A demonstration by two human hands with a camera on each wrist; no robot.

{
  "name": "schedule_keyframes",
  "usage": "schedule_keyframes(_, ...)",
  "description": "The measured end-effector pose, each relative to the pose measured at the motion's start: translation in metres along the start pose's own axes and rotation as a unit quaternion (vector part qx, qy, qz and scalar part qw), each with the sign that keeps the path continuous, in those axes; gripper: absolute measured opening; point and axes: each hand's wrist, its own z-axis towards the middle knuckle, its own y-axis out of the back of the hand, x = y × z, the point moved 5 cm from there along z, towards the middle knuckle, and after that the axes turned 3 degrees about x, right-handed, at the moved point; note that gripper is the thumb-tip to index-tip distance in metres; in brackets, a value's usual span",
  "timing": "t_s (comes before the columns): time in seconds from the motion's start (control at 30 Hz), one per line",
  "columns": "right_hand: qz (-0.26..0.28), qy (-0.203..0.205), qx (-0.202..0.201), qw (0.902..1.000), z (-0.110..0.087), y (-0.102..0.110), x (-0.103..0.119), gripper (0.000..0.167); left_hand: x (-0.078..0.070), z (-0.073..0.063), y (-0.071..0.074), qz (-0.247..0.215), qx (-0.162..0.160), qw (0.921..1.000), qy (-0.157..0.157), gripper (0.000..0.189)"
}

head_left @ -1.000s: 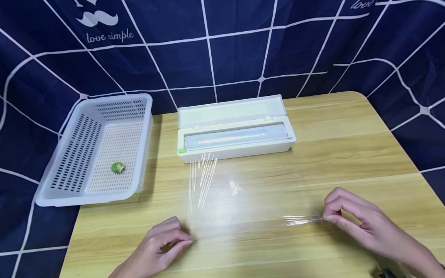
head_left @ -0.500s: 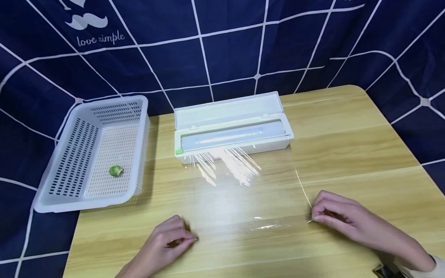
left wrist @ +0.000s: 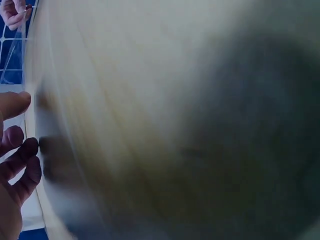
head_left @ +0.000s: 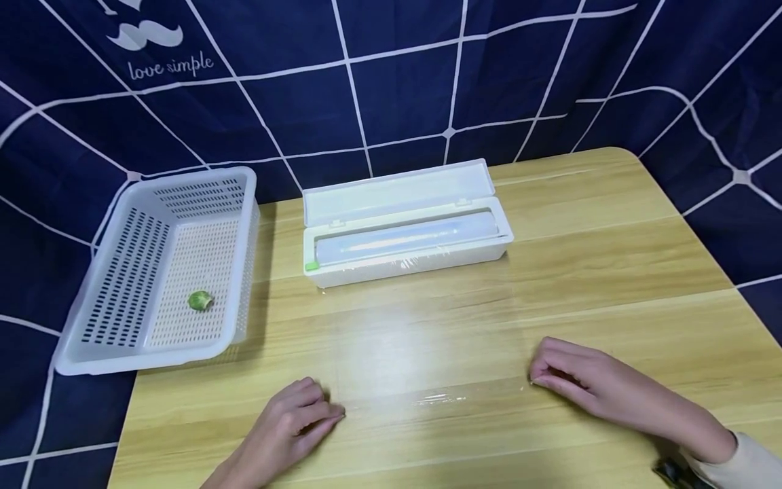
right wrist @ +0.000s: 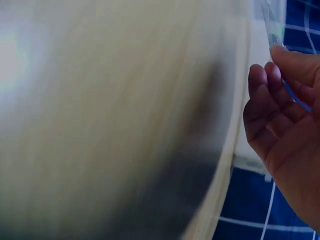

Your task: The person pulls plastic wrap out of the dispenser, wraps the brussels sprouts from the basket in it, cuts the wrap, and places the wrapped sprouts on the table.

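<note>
A clear sheet of cling film (head_left: 440, 399) stretches low over the table from a white cling film dispenser (head_left: 412, 261), showing mainly as faint glints. My left hand (head_left: 290, 428) pinches its near left corner between thumb and forefinger. At the near right corner, my right hand (head_left: 586, 380) does the same. In the right wrist view, a gathered strip of film (right wrist: 270, 25) runs up from the right thumb tip (right wrist: 281, 54). The dispenser's lid (head_left: 397, 192) stands open at the back, with the film roll (head_left: 406, 238) inside. A green slider (head_left: 312, 265) sits at its left end.
To the left, a white perforated basket (head_left: 246, 285) overhangs the table's left edge, with one Brussels sprout (head_left: 199, 300) in it. Behind the wooden table (head_left: 611, 224) hangs a dark blue gridded cloth (head_left: 403, 95). A small black object (head_left: 668, 470) lies by the right sleeve.
My right hand has moved left and slightly forward, still pinching its corner. The film has gone from bunched creases to a flatter, smoother sheet. My left hand has shifted slightly.
</note>
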Motion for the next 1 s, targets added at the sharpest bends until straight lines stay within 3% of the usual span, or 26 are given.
schedule_keyframes(0.17, -0.041, 0.037, -0.012, 0.9984, 0.006, -0.007, -0.003, 0.037, -0.001, 0.001, 0.000, 0.049, 0.025, 0.9985, 0.000, 0.033)
schedule_keyframes(0.33, -0.069, 0.111, -0.042, 0.9905, 0.009, -0.011, -0.002, 0.014, -0.004, 0.003, 0.000, 0.090, 0.043, 0.9948, -0.018, 0.036)
schedule_keyframes(0.43, -0.107, 0.122, -0.043, 0.9857, 0.010, -0.010, -0.002, 0.025, -0.006, 0.003, 0.001, 0.141, 0.072, 0.9866, -0.038, 0.038)
schedule_keyframes(0.57, -0.177, 0.121, -0.036, 0.9762, 0.005, -0.008, -0.003, 0.036, -0.006, -0.001, 0.005, 0.206, 0.122, 0.9690, -0.060, 0.043)
schedule_keyframes(0.67, -0.212, 0.149, -0.038, 0.9650, 0.000, -0.006, -0.003, 0.039, -0.003, -0.005, 0.009, 0.227, 0.138, 0.9613, -0.072, 0.042)
schedule_keyframes(0.8, -0.238, 0.191, -0.027, 0.9519, -0.010, -0.004, -0.004, 0.041, 0.000, -0.006, 0.012, 0.222, 0.130, 0.9623, -0.089, 0.037)
schedule_keyframes(1.0, -0.280, 0.194, -0.009, 0.9400, -0.023, -0.005, -0.015, 0.047, 0.002, -0.009, 0.011, 0.208, 0.121, 0.9657, -0.097, 0.037)
